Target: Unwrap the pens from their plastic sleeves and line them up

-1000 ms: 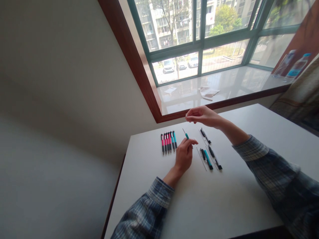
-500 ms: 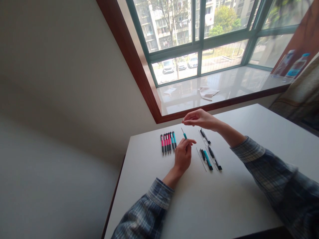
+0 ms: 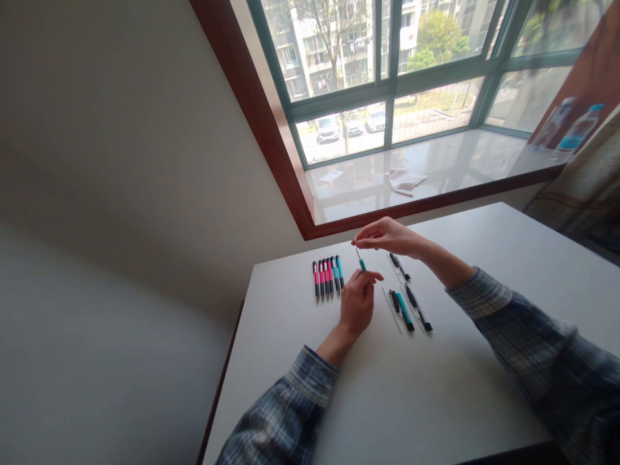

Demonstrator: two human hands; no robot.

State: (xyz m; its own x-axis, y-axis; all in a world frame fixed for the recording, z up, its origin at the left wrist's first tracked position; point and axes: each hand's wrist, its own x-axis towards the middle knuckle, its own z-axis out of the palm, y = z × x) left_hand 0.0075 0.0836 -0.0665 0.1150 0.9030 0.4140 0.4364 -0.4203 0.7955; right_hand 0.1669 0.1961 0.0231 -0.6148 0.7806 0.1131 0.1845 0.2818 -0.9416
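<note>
**Teal pen part between two hands**

The left hand (image 3: 356, 307) holds a teal pen part (image 3: 361, 261), and the right hand (image 3: 387, 236) closes at its thin tip. On the white table (image 3: 484, 245), a row of pink and teal pens (image 3: 328, 278) lies left of it, loose pen parts (image 3: 404, 300) right of it.

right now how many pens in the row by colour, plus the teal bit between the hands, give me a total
pink pens in the row: 4
teal pens in the row: 2
teal pen part between the hands: 1
total: 7
</note>
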